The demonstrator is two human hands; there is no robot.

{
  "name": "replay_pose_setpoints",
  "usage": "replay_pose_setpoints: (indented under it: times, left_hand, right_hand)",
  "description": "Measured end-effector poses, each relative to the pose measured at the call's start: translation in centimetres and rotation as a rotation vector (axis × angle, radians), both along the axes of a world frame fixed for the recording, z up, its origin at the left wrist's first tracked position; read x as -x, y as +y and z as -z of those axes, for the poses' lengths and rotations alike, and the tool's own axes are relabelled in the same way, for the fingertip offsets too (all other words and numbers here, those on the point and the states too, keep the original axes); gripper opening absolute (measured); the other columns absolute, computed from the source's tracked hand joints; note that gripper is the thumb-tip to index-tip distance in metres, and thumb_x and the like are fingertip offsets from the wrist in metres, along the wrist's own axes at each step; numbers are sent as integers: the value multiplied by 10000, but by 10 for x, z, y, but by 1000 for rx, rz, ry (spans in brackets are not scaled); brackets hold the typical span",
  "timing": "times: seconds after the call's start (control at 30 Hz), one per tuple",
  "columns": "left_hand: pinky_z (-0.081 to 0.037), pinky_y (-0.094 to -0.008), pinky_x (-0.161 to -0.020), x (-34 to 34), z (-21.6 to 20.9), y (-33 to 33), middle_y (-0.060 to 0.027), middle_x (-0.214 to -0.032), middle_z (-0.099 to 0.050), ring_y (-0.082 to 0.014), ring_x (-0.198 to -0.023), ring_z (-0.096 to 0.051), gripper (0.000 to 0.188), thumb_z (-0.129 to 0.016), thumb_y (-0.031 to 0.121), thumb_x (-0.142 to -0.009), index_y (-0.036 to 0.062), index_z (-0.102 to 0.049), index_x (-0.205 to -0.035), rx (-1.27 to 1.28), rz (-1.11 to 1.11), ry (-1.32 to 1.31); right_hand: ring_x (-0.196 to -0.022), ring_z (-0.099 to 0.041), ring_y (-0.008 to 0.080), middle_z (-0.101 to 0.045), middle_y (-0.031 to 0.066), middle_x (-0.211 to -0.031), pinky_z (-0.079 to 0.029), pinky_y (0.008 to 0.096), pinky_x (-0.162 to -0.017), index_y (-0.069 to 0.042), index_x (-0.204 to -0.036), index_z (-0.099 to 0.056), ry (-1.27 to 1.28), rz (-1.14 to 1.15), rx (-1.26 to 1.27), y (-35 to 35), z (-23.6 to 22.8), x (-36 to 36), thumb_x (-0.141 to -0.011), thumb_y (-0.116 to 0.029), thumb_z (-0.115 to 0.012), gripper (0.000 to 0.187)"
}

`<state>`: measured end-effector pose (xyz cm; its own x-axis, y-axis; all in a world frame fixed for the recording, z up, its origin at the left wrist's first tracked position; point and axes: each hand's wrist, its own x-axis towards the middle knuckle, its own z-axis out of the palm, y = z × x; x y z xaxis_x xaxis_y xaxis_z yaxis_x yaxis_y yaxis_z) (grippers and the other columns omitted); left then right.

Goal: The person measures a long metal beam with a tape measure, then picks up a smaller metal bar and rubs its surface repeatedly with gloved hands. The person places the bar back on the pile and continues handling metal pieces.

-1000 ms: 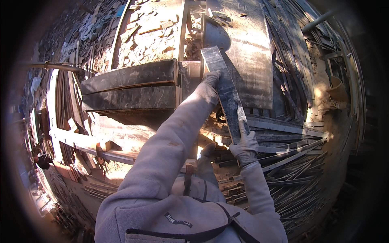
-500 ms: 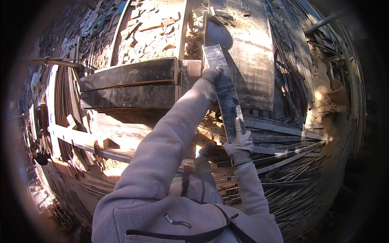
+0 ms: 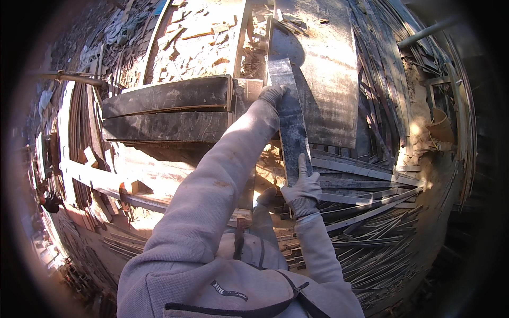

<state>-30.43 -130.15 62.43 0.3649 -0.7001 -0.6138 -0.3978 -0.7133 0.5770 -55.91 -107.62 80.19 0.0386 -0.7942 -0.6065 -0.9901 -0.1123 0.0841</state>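
A long, narrow, dark-faced board point(image 3: 293, 124) with a worn grey surface lies slanted in front of me, its far end over the edge of a wide sheet. My left hand point(image 3: 274, 94), in a grey glove, is closed on the board's left edge near the far end; its fingers are partly hidden. At the near end my gloved right hand point(image 3: 303, 192) grips the board, one finger stretched along its top face. To the left of my left forearm sit black-faced boards point(image 3: 167, 125), stacked one on another.
The wide worn sheet point(image 3: 334, 106) carries a round dark patch. Wood scraps point(image 3: 204, 40) fill the far left. Loose strips point(image 3: 382, 233) lie fanned at the right, near a metal pole point(image 3: 429, 32). A hand saw point(image 3: 124, 193) with an orange handle rests by a pale beam point(image 3: 95, 177).
The board's near end has swung a little to the left, and my right hand has moved left with it. My left hand has shifted only slightly and keeps its hold.
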Motion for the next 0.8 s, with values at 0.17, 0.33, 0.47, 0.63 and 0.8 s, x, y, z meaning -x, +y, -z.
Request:
replay_pose_setpoints:
  times: [0.17, 0.33, 0.47, 0.63, 0.8]
  left_hand:
    - [-583, -401, -948, -5, 14, -15, -203, -1199, -767, -308, -1069, -753, 545, -576, 493, -1036, 20, -716, -1269, -110, -12, 26]
    - [-583, -412, -981, -23, -8, -30, -195, -1206, -773, -311, -1078, -758, 563, -672, 468, -1011, -9, -698, -1309, -121, -92, 116]
    - [-583, -421, -1007, -9, -83, 0, -188, -1211, -778, -312, -1086, -763, 598, -748, 449, -992, -32, -683, -1342, -14, -471, 487]
    - [-626, -389, -844, 65, -182, 112, -150, -1067, -789, -245, -928, -752, 420, -802, 252, -946, -54, -714, -1220, 376, -608, 1228]
    - [-619, -430, -910, 105, -244, 130, -177, -1136, -775, -237, -1046, -738, 356, -709, 143, -973, -66, -680, -1259, 412, -304, 1104]
  right_hand:
    - [-898, -658, 260, -473, 92, -1116, -585, 428, -785, -549, -1694, 6, 6, 79, -71, -5, -19, -25, -827, -452, -812, 1196]
    - [-984, -690, 309, -499, 131, -1209, -595, 442, -859, -517, -1706, -14, -37, 135, -61, -18, -31, -54, -809, -463, -806, 1197]
    - [-1077, -699, 366, -523, 164, -1278, -595, 495, -920, -461, -1722, -30, -294, 185, -71, -6, -25, -29, -770, -489, -831, 1245]
    - [-1165, -668, 414, -592, 210, -1312, -559, 490, -1020, -288, -1740, -148, -811, 75, 183, 67, -11, 58, -644, -422, -910, 1342]
    - [-1442, -539, 349, -493, 242, -1584, -440, 437, -1197, -82, -1715, -202, -1250, 221, 166, 107, 6, 95, -677, -340, -938, 1298]
